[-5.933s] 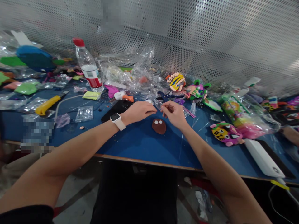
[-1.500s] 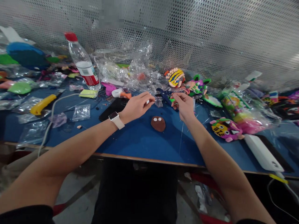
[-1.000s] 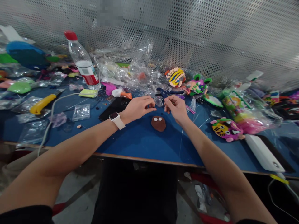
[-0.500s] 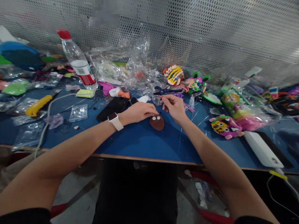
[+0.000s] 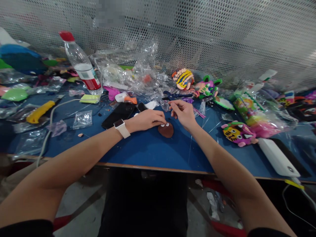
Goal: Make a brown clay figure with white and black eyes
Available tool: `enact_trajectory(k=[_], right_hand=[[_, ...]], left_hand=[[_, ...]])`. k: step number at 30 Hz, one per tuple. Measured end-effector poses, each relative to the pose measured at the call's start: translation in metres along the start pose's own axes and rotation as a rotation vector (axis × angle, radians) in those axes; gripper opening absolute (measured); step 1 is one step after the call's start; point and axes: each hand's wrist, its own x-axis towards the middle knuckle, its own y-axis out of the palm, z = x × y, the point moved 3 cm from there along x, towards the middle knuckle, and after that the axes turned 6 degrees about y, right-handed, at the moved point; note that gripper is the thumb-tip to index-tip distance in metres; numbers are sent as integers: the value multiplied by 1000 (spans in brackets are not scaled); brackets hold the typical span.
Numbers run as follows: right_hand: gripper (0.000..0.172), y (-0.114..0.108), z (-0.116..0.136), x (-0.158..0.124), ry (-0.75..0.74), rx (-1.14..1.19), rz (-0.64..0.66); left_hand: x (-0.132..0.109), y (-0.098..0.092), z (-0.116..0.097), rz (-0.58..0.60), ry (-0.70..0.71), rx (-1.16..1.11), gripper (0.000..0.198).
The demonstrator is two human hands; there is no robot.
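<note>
One brown disc [image 5: 166, 131], one wristwatch [image 5: 121, 127]

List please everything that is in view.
clay oval: 1, brown, centre
clay figures: several, multicoloured, right
bottle: 1, clear, back left
cutter: 1, yellow, left
tool: 1, blue, back centre
phone: 1, black, left centre
power bank: 1, white, right
cables: 2+, whitish, both sides
wrappers: many, clear, back and left
table: 1, blue, beneath
wall: 1, grey, behind
watch: 1, white, left wrist
left grip: 1, bare, at clay oval's edge
right grip: 1, bare, centre
</note>
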Motion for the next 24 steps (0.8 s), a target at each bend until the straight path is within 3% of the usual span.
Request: enact_trajectory(k=[10,24], right_hand=[[39,0,1,-1,-12,35,6],[41,0,0,-1,5,10,4]], left_hand=[[0,-4,1,26,-3,20,14],[-2,-2,1,58,4,83,22]])
